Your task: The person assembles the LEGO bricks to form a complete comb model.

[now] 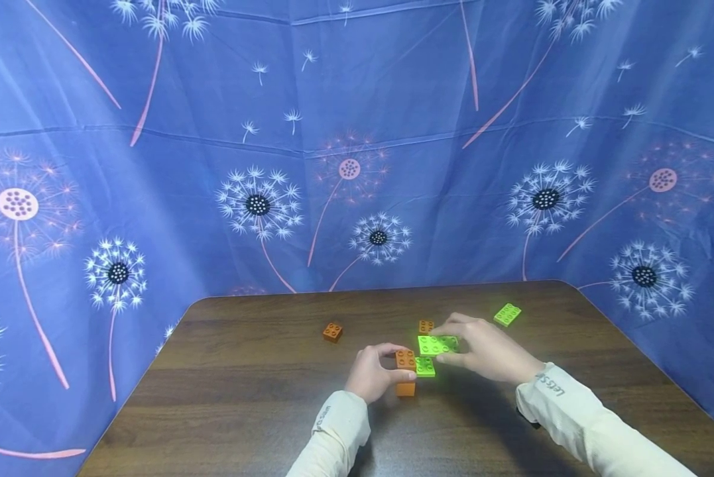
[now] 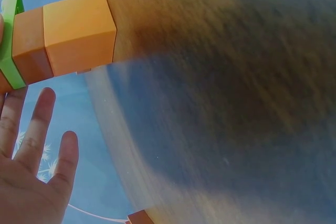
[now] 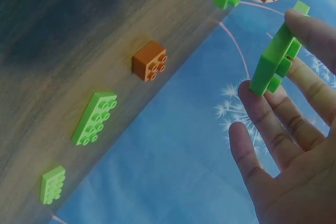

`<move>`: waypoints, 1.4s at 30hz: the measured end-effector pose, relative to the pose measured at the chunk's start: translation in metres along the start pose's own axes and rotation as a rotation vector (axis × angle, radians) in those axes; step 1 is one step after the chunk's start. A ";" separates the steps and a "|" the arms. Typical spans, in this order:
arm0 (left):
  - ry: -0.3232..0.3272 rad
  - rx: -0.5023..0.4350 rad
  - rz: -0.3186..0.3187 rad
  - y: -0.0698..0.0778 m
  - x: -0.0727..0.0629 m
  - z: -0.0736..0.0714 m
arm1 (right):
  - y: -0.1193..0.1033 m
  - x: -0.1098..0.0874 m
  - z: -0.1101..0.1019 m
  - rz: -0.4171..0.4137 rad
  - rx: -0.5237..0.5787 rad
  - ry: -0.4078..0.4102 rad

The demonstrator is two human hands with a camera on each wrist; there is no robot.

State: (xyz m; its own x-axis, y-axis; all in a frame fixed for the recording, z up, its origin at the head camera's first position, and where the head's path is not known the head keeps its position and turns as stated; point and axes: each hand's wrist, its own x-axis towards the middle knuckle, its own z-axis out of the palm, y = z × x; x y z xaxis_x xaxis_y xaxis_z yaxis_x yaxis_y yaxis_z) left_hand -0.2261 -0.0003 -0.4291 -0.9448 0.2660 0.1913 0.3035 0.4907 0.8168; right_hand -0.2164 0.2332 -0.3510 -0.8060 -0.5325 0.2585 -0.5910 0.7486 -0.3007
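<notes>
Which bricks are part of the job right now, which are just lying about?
Part of the job:
- orange-and-green stack, gripped by the left hand
- green brick, pinched by the right hand

Lying about, perhaps spares:
- leftmost orange brick
- second loose orange brick
- two loose green bricks

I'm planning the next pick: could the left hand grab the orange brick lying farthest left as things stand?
Probably not yet: the left hand holds the brick stack and would likely have to let go first. Otherwise, nothing visible blocks its way to the orange brick.
</notes>
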 end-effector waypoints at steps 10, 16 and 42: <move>-0.008 0.000 -0.042 0.001 0.000 -0.001 | -0.011 0.010 0.009 -0.072 -0.018 0.006; -0.015 0.003 -0.056 0.001 0.000 -0.001 | -0.016 0.016 0.013 -0.087 0.009 -0.022; -0.005 0.015 -0.041 -0.001 0.000 0.000 | -0.020 0.021 0.021 -0.089 0.024 -0.073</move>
State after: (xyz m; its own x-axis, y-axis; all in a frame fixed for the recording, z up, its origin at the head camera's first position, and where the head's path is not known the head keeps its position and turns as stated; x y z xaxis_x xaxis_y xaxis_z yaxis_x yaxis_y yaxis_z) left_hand -0.2270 -0.0010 -0.4298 -0.9559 0.2498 0.1547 0.2662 0.5136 0.8157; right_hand -0.2228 0.1988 -0.3589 -0.7502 -0.6242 0.2183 -0.6601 0.6878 -0.3018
